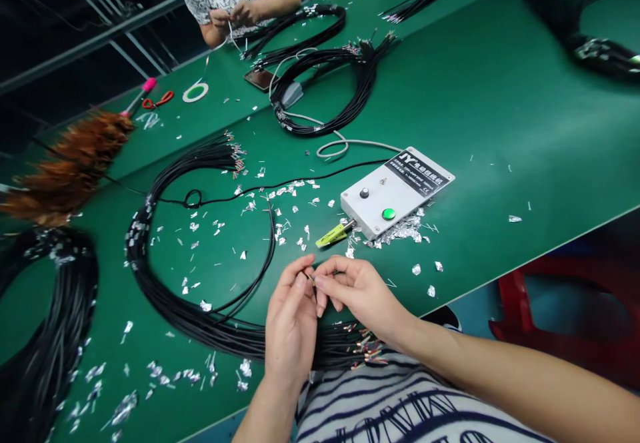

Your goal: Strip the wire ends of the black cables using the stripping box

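— What do we see at the green desk?
— Our left hand and right hand, fingers of both pinching a thin wire end, above the black cable bundle, near the white control box.

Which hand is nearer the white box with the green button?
Right. The right hand sits just below the white box in the picture; the left hand lies farther down-left. Both pinch one wire end.
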`<state>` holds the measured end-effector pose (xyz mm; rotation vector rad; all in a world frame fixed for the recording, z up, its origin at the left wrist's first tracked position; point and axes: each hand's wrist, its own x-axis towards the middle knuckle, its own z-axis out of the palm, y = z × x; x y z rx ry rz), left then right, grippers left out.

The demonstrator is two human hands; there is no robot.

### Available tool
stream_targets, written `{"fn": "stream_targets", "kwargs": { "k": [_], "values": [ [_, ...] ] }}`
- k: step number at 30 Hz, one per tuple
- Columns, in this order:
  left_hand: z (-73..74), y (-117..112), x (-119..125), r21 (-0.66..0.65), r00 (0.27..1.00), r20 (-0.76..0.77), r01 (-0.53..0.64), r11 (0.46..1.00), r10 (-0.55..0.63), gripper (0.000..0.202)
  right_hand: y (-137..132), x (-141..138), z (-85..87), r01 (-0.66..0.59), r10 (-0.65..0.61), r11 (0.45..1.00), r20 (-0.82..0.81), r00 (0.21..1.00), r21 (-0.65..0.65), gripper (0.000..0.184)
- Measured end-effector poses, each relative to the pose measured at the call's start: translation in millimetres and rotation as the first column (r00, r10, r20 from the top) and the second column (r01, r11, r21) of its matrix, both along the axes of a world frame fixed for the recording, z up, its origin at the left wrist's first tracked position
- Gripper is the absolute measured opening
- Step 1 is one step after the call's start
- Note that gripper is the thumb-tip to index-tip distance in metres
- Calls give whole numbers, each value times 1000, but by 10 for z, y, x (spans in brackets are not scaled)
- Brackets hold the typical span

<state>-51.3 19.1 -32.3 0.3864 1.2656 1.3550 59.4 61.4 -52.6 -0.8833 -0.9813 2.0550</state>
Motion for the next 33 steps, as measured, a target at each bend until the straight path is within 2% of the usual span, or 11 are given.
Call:
{"fn": "stream_targets", "kwargs": {
  "k": [4, 10, 12, 15, 18, 20, 23, 26, 29, 31, 33],
  "values": [
    [6, 22, 2, -5, 983, -144, 110, 994, -110, 30, 28, 37, -24, 17, -17, 1000, 14, 1000, -18, 29],
    [-23, 72, 95, 43, 990, -130, -56, 998, 61, 30, 65, 85, -40, -2, 1, 997, 24, 1000, 82, 35],
    [-42, 63, 118, 54, 975, -206, -74, 996, 84, 28, 72, 106, -53, 7, -12, 991, 37, 999, 137, 33],
    [-92, 17, 122, 128, 875, -479, -12, 992, 73, 19, 72, 145, -84, 34, -88, 955, 172, 981, 296, 24],
    [-160, -35, 95, 174, 650, -759, 129, 976, 49, 13, 70, 189, -111, 6, -174, 890, 327, 929, 457, 17],
    [-190, -56, 72, 134, 543, -840, 182, 974, 14, 13, 75, 230, -123, -20, -192, 859, 359, 913, 511, 16],
    [-174, -62, 47, 33, 566, -821, 176, 984, -74, 15, 100, 330, -128, -59, -227, 804, 397, 889, 592, 15],
    [-104, -62, 47, -19, 679, -722, 173, 985, -133, 17, 126, 443, -99, -124, -320, 679, 444, 837, 724, 13],
    [-48, -79, 73, -29, 762, -627, 184, 983, -161, 18, 134, 485, -22, -278, -400, 451, 470, 786, 848, 16],
    [-38, -99, 90, -26, 757, -634, 188, 982, -161, 17, 142, 466, 34, -384, -452, 274, 470, 758, 882, 17],
    [-44, -117, 95, -2, 712, -687, 201, 980, -147, 16, 168, 440, 69, -441, -484, 145, 452, 749, 886, 20]
  ]
}}
